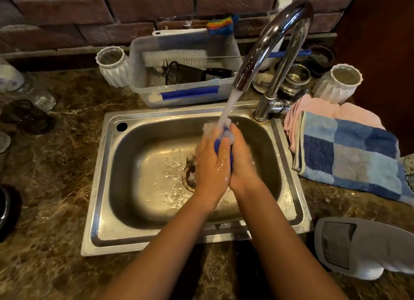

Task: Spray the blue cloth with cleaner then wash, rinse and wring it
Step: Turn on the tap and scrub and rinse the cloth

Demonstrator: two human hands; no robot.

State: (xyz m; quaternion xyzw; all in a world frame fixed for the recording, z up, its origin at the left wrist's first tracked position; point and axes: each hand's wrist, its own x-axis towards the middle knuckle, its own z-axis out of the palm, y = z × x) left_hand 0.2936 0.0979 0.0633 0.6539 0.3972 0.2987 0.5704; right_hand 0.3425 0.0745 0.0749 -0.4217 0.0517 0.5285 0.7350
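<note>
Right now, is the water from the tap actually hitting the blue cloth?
Touching. The head view shows the water stream landing on top of the blue cloth, foaming where it hits, between the left hand and right hand.

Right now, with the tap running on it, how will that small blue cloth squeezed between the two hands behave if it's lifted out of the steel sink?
The small blue cloth, bunched between the left hand and right hand, is probably limp, so it would droop. Soaked under the water stream, it's likely heavy for its size and would drip. Foam on it suggests it's slippery.
</note>
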